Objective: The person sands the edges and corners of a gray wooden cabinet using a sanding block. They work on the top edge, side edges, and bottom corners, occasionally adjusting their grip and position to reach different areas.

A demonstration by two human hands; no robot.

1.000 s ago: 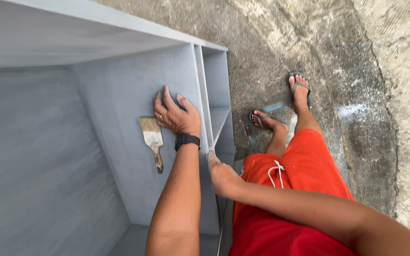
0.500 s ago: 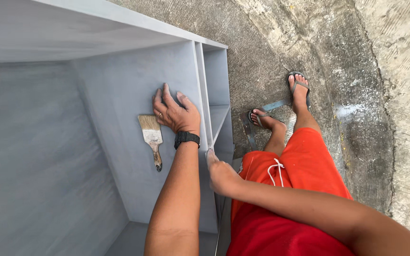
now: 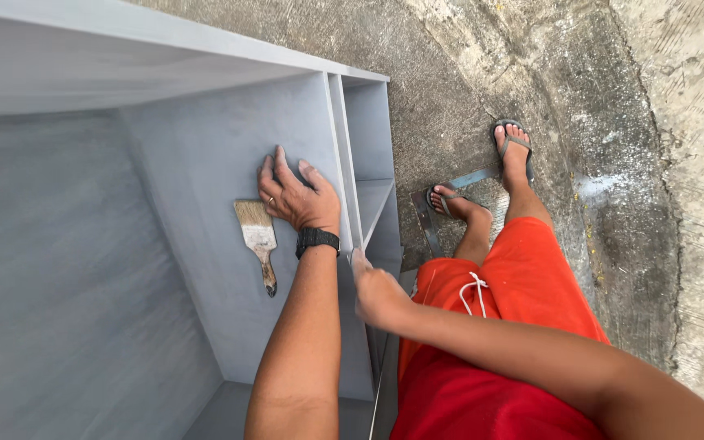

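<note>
Two bare hands are at work on a grey-painted cabinet (image 3: 205,106) that the head camera looks down into. The left hand (image 3: 299,195) lies flat, palm down and fingers spread, on the grey inner panel (image 3: 205,269), holding nothing; a black wristband (image 3: 318,240) sits on its wrist and a ring shows on one finger. Just beside that hand, on its left, a paintbrush (image 3: 258,240) rests on the same panel, pale bristles pointing away from the person and its wooden handle toward them; the hand's edge is close to the brush head, though I cannot tell whether they touch. The right hand (image 3: 375,289) is at the front edge of the thin upright divider (image 3: 344,187) that parts the wide compartment from a narrow one with a small shelf (image 3: 371,200); its fingers are curled, and whether they pinch the edge or only press on it I cannot tell. The person wears red shorts (image 3: 490,326) with a white drawstring and grey flip-flops (image 3: 513,145), standing on rough concrete floor (image 3: 613,122) right of the cabinet
</note>
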